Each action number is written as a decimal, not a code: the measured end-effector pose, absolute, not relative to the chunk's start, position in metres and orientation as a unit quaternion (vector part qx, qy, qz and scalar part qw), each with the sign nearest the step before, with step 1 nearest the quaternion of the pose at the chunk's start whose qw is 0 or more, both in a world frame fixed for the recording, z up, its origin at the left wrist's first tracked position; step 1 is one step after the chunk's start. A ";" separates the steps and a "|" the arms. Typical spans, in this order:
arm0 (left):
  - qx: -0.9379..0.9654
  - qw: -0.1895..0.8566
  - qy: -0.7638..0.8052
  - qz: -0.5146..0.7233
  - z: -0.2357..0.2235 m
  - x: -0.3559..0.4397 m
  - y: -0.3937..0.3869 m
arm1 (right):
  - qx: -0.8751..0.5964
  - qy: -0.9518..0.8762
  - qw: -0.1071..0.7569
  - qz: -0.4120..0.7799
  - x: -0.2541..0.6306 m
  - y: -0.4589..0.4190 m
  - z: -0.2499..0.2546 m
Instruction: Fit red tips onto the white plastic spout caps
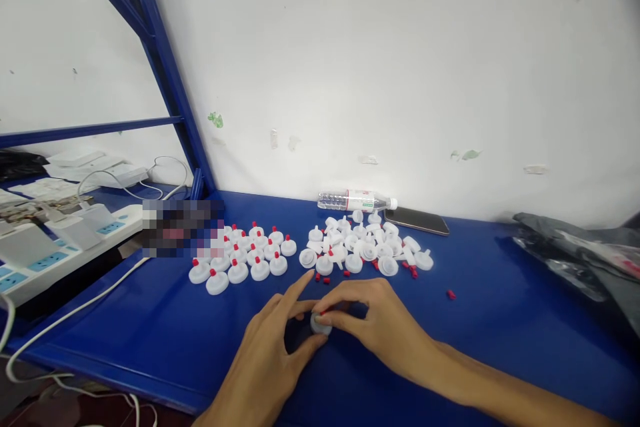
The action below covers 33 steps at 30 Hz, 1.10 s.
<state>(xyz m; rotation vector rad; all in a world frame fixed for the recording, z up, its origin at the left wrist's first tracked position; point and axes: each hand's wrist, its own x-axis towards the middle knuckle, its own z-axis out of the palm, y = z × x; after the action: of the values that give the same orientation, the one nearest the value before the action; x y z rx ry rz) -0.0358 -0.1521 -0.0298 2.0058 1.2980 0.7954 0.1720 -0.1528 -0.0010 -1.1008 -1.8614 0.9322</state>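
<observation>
A white plastic nozzle cap (320,325) is at the front middle of the blue table, between my two hands. My left hand (273,343) grips its rim with the thumb and a finger, while the index finger points up and away. At the cap's top, my right hand (373,313) pinches a small red tip, mostly covered by the fingers. To the left, several white caps with red tips (260,269) stand upright in rows. A loose heap of white caps without tips (388,265) lies beyond my hands, with small red tips (413,272) scattered around it.
A clear water bottle (355,201) lies against the wall beside a phone (417,219). Dark plastic bags (590,260) cover the right end. At left are a white power strip (125,220), plugged-in chargers, a trailing cable (80,307) and a blue metal frame (165,73). One red tip (451,294) lies apart.
</observation>
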 end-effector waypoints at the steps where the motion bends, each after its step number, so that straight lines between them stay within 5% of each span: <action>1: 0.757 0.311 0.491 0.297 -0.030 -0.036 -0.152 | -0.441 -0.724 0.380 0.369 0.172 -0.152 -0.002; 7: 0.765 0.288 0.495 0.294 -0.029 -0.032 -0.156 | -0.455 -0.742 0.350 0.346 0.175 -0.150 -0.003; 13: 0.749 0.117 0.578 0.302 -0.023 -0.058 -0.147 | -0.458 -0.785 0.356 0.217 0.188 -0.143 0.001; 17: 0.726 0.062 0.625 0.281 -0.022 -0.082 -0.134 | -0.519 -0.798 0.285 0.108 0.197 -0.130 0.002; 24: 0.762 -0.097 0.543 0.339 -0.021 -0.081 -0.145 | -0.508 -0.825 0.238 0.073 0.198 -0.120 -0.002; 33: 0.812 -0.030 0.451 0.369 -0.022 -0.047 -0.175 | -0.493 -0.812 0.295 0.101 0.202 -0.123 0.012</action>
<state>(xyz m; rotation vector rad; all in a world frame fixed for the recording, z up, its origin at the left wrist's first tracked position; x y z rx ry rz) -0.0471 -0.1752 -0.0216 2.6023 1.4449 1.1813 0.2021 -0.1233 0.0124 -1.3134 -2.1617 0.2685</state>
